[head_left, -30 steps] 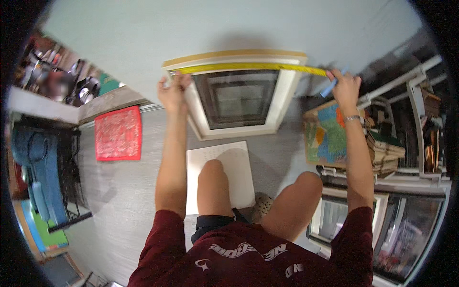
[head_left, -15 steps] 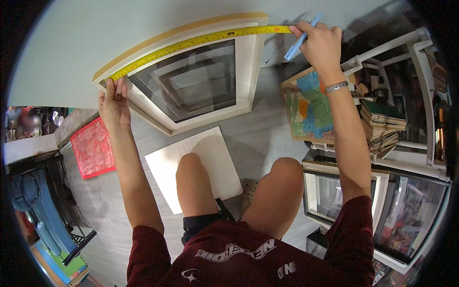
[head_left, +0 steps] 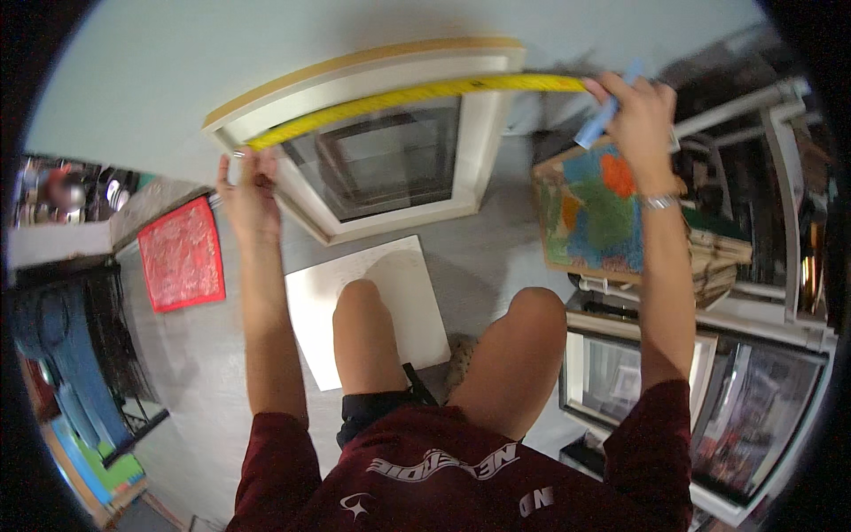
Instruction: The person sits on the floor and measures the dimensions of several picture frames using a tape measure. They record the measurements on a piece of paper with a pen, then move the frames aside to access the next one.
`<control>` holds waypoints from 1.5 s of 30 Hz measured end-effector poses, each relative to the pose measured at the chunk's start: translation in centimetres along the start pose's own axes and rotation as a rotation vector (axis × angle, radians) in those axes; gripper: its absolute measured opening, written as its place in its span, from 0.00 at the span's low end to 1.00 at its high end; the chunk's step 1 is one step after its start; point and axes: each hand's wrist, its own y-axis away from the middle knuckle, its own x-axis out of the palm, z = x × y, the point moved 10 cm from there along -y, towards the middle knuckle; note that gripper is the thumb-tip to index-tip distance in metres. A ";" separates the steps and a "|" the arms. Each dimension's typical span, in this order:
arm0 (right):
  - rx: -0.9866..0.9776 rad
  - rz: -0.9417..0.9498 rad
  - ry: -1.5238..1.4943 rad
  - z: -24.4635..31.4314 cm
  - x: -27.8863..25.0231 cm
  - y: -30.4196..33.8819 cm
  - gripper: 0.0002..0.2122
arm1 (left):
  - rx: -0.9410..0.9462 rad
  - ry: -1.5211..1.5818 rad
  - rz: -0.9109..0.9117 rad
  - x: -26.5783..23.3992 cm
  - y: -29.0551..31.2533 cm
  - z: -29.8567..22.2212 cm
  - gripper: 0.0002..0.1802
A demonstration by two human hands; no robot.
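A yellow tape measure blade [head_left: 417, 94] stretches between my hands, across the upper part of a white picture frame [head_left: 489, 142] with a pale wood outer edge and a dark glassy middle. The frame leans on the pale wall. My left hand [head_left: 251, 199] is closed on the blade's left end, close to the frame's left corner; a small shiny bit shows at the fingertips. Beyond the frame's right side, my right hand [head_left: 640, 115] pinches the other part of the blade. A light blue pen [head_left: 596, 126] also sits in that hand, blurred by motion.
A white board [head_left: 417, 306] lies on the grey floor before my knees. At left are a red patterned panel [head_left: 182, 257] and a dark rack [head_left: 66, 337]. At right stand a colourful painting [head_left: 585, 213], a white-framed shelf [head_left: 789, 186] and several glazed frames [head_left: 753, 417].
Both hands and the tape have shifted right, the tape no longer lying so close along the frame. My right hand has also dropped slightly. The view has moved a little.
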 end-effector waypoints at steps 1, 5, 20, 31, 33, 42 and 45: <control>-0.055 -0.068 -0.094 -0.2 -1.3 0.3 0.09 | 0.043 -0.052 0.025 0.2 2.3 -0.5 0.37; -0.227 0.026 0.026 0.8 -8.3 -1.3 0.08 | -0.016 -0.338 0.254 -1.9 8.5 1.2 0.11; -0.833 -0.206 0.302 30.2 -18.1 -16.0 0.03 | 0.094 -1.316 0.062 -16.2 8.6 16.5 0.05; -0.961 -0.104 0.250 40.3 -14.2 -18.4 0.05 | 0.036 -1.330 0.003 -18.2 7.3 20.4 0.07; -0.996 -0.133 0.268 41.4 -13.2 -17.8 0.05 | -0.001 -1.326 0.014 -18.4 7.4 20.8 0.07; -0.948 0.045 0.378 43.5 -8.3 -17.1 0.07 | 0.042 -1.279 -0.011 -19.4 7.3 21.4 0.08; -0.962 0.051 0.384 43.7 -7.7 -16.8 0.08 | -0.043 -1.346 0.033 -19.4 7.1 22.0 0.08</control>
